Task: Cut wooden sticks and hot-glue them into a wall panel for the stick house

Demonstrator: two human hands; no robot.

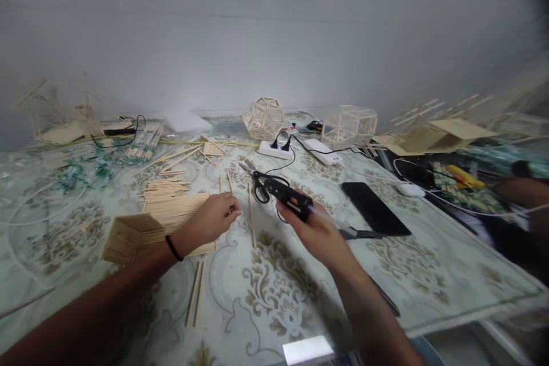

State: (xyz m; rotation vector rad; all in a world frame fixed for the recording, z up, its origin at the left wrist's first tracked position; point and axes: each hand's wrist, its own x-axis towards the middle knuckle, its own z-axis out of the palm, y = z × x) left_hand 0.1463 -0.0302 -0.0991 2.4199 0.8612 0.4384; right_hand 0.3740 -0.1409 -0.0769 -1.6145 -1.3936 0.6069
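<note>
My right hand [319, 234] is wrapped around a black hot glue gun [291, 200], whose front points away to the left and whose pale glue stick trails out behind. My left hand [208, 220], a dark band on its wrist, is closed with the fingers curled; anything pinched in them is too small to make out. It hovers over the right side of a flat panel of wooden sticks [184, 209]. Beside that panel stands a small box-like stick piece [132, 234], partly behind my left forearm. Black scissors [261, 189] lie just left of the glue gun.
Loose sticks [196, 294] lie nearer me, with another stick [251, 217] between my hands. A phone [375, 209] rests at right. Behind are a power strip [275, 150] with cords and stick-frame models [263, 117]. Another person's arm [525, 194] shows at far right.
</note>
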